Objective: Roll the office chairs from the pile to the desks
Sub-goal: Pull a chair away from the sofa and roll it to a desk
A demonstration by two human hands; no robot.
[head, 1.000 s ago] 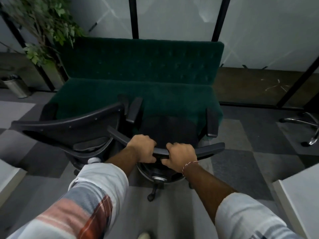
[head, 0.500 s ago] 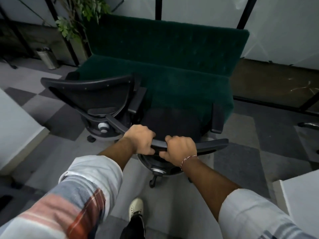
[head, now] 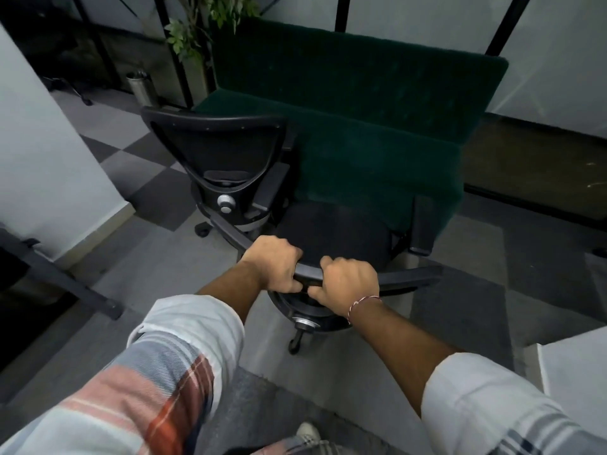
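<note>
A black office chair [head: 331,234] stands right in front of me, its seat facing the sofa. My left hand [head: 274,262] and my right hand [head: 348,284] both grip the top rim of its backrest, close together, fingers curled over the rim. A second black office chair [head: 226,152] stands just to its left, its mesh back turned toward me and its armrest close to the first chair's. One caster [head: 294,344] of the held chair shows below my hands.
A dark green sofa [head: 371,110] stands directly behind both chairs. A white desk panel [head: 42,165] rises at the left, another white desk corner [head: 578,369] at the right. A potted plant [head: 203,21] and a metal bin [head: 142,87] stand at the back left. The floor has grey checkered carpet tiles.
The view has swung left and I have stepped along. The held chair has moved with my hands, the second chair now sits nearer the middle, and the left desk panel has come into view.
</note>
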